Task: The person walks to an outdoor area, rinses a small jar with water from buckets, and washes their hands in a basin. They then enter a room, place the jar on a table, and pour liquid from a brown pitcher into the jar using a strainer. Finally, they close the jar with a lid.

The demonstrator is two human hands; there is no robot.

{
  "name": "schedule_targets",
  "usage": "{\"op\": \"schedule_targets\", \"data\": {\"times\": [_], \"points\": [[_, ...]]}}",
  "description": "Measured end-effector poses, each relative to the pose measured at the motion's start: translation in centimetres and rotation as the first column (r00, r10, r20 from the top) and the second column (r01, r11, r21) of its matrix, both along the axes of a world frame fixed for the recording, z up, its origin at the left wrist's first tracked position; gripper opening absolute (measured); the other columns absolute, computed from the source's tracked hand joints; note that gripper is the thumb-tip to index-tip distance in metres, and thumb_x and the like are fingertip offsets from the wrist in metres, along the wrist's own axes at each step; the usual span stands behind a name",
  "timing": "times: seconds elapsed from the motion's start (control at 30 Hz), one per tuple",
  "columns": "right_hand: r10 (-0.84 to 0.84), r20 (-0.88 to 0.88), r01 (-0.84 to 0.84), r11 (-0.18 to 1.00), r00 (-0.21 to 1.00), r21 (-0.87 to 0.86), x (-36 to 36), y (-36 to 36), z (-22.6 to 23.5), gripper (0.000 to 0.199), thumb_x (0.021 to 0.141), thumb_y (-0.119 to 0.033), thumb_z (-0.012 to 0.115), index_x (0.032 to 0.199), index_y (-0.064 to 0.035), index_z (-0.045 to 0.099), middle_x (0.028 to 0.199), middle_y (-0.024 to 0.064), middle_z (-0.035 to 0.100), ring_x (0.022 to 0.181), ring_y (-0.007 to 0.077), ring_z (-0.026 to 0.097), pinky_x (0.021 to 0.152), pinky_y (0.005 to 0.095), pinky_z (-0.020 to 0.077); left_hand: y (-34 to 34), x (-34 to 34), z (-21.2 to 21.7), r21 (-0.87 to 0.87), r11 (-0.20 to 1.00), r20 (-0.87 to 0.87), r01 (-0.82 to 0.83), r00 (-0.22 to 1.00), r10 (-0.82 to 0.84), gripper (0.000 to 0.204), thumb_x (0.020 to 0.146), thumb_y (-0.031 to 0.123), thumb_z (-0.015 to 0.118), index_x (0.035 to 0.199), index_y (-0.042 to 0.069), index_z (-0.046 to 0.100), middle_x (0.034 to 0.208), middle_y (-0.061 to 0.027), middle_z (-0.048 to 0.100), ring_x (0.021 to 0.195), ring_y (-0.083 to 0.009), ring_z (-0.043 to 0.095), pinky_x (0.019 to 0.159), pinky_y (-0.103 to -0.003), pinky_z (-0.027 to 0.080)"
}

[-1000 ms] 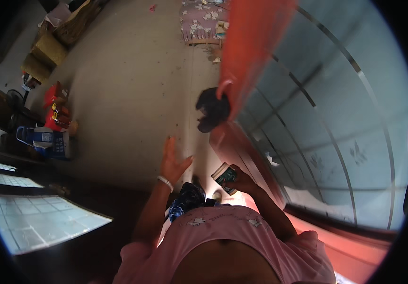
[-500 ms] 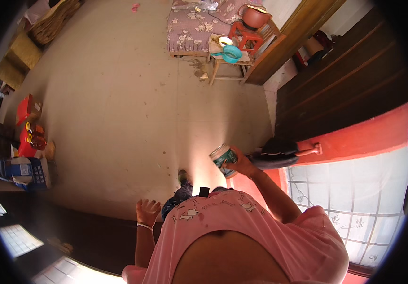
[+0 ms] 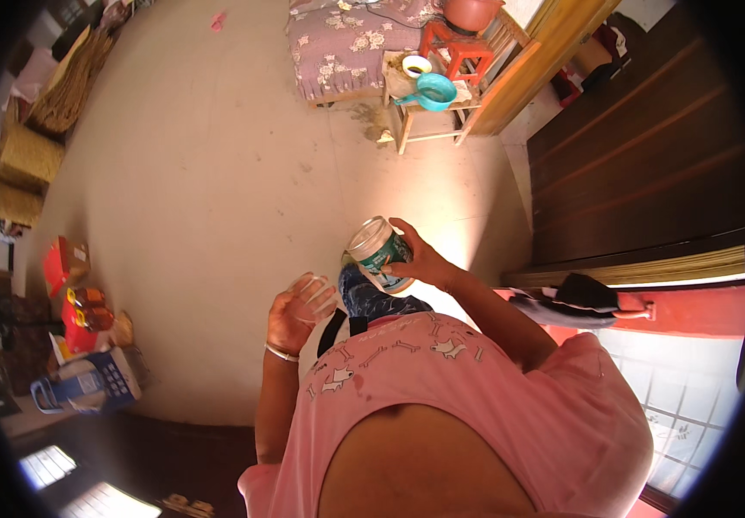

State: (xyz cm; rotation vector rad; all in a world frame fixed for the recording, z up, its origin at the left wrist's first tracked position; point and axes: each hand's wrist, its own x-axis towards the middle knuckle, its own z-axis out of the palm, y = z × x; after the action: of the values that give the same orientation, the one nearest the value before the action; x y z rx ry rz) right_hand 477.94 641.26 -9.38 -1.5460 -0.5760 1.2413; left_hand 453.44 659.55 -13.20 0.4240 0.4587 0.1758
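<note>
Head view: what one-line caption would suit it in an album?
Right hand holds a white-lidded jar while the open left hand hovers above a pale floor.

1. Short-sleeved pink cotton shirt [image 3: 441, 406], printed with small white bones and animal figures.
2. Thin white bangle [image 3: 279, 352] on left wrist.
3. Dark blue patterned lower garment [image 3: 370, 300]; forearms bare.

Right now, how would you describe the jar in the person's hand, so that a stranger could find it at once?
Start from the pale floor before the dark wooden door. Above the pink shirt, the right hand grips a small round jar, with a white lid and green label.
</note>
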Motion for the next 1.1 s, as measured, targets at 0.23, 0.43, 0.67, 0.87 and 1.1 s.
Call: {"op": "schedule_targets", "data": {"times": [0.23, 0.43, 0.67, 0.87, 1.1], "points": [[0.038, 0.065, -0.044, 0.995, 0.997, 0.089, 4.4, 11.3, -0.1, 0.106, 0.069, -0.028, 0.081, 0.149, -0.009, 0.013, 0.131, 0.0212, 0.045, 0.12, 0.0298, 0.047, 0.1, 0.037, 0.0381, 10.5, 8.6, 3.2, 0.127, 0.981, -0.287, 0.148, 0.952, -0.106, 0.048, 0.088, 0.026, 0.055, 0.132, 0.012, 0.043, 0.122, -0.0158, 0.055, 0.104, -0.0363, 0.061, 0.079, -0.047, 0.054], [0.068, 0.068, -0.074, 0.994, 0.995, 0.083, 10.6, 18.0, 0.2, 0.103, 0.07, -0.025, 0.08, 0.149, -0.0093, 0.014, 0.135, 0.0207, 0.044, 0.125, 0.0273, 0.044, 0.102, 0.0347, 0.036, 17.3, 17.0, 2.1, 0.258, 0.938, -0.434, 0.229, 0.895, -0.1, 0.037, 0.09, 0.017, 0.052, 0.125, 0.006, 0.045, 0.12, -0.0124, 0.055, 0.081, -0.0342, 0.069, 0.062, -0.039, 0.059], [-0.01, 0.422, -0.031, 0.995, 0.907, 0.09, 18.8, 24.0, -0.3, 0.103, 0.065, -0.035, 0.08, 0.145, -0.0057, 0.022, 0.131, 0.0228, 0.046, 0.122, 0.0363, 0.045, 0.102, 0.0412, 0.0367, 24.3, 26.8, 0.8, 0.255, 0.884, -0.456, 0.391, 0.855, -0.247, 0.032, 0.092, 0.014, 0.053, 0.12, 0.001, 0.051, 0.101, -0.0101, 0.064, 0.069, -0.025, 0.07, 0.058, -0.031, 0.059], [-0.107, 0.619, 0.038, 0.992, 0.778, 0.124, 26.5, 29.8, 0.1, 0.098, 0.065, -0.031, 0.078, 0.143, -0.005, 0.026, 0.13, 0.0227, 0.045, 0.121, 0.0387, 0.044, 0.103, 0.0441, 0.0363, 31.5, 36.9, 1.4, 0.362, 0.782, -0.486, 0.508, 0.818, -0.307, 0.026, 0.092, 0.029, 0.058, 0.091, 0.003, 0.059, 0.08, -0.0054, 0.064, 0.053, -0.0147, 0.06, 0.048, -0.025, 0.046], [-0.159, 0.697, 0.152, 0.986, 0.699, 0.073, 34.5, 33.0, 2.0, 0.094, 0.064, -0.026, 0.079, 0.142, -0.0054, 0.03, 0.133, 0.0218, 0.044, 0.124, 0.039, 0.042, 0.104, 0.0447, 0.035, 37.8, 49.7, 3.3, 0.334, 0.614, -0.462, 0.715, 0.692, -0.554, 0.035, 0.096, 0.035, 0.05, 0.095, 0.001, 0.06, 0.084, -0.0087, 0.065, 0.048, -0.0133, 0.055, 0.047, -0.025, 0.046]]}}
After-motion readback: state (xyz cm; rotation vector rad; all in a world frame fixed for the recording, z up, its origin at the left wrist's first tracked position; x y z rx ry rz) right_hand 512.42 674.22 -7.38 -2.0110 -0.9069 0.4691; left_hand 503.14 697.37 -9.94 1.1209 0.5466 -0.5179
